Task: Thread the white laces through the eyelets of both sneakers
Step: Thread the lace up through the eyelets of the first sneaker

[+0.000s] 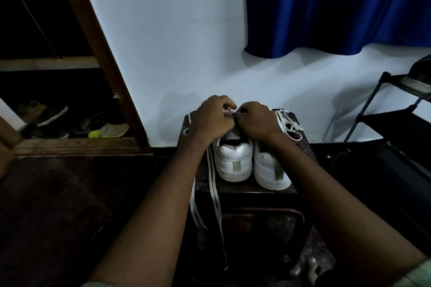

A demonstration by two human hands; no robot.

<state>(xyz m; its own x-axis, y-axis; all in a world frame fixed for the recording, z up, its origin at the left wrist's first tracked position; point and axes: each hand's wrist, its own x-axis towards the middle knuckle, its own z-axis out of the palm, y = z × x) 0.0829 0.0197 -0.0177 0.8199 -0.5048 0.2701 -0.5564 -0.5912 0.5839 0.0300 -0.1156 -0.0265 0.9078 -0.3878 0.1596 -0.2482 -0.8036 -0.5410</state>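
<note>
Two white sneakers [234, 161] side by side on dark worktop [247, 187], heels toward wearer, toes at wall, left hand [213, 117] and right hand [258, 119] fingers curled pinching lace [213, 184] over left shoe's tongue, lace tails hanging off front edge

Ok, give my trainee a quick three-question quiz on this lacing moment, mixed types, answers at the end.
1. True or false: both hands work at the left sneaker.
2. Where do the loose lace ends hang? A) over the stool's front edge, left of the sneakers; B) inside the right sneaker; C) on the shoe rack.
3. Fill in: both sneakers stand on the dark stool with their ____ toward the camera.

Key:
1. True: left hand and right hand meet over it, fingers curled at the lace.
2. A.
3. Heels.
</note>
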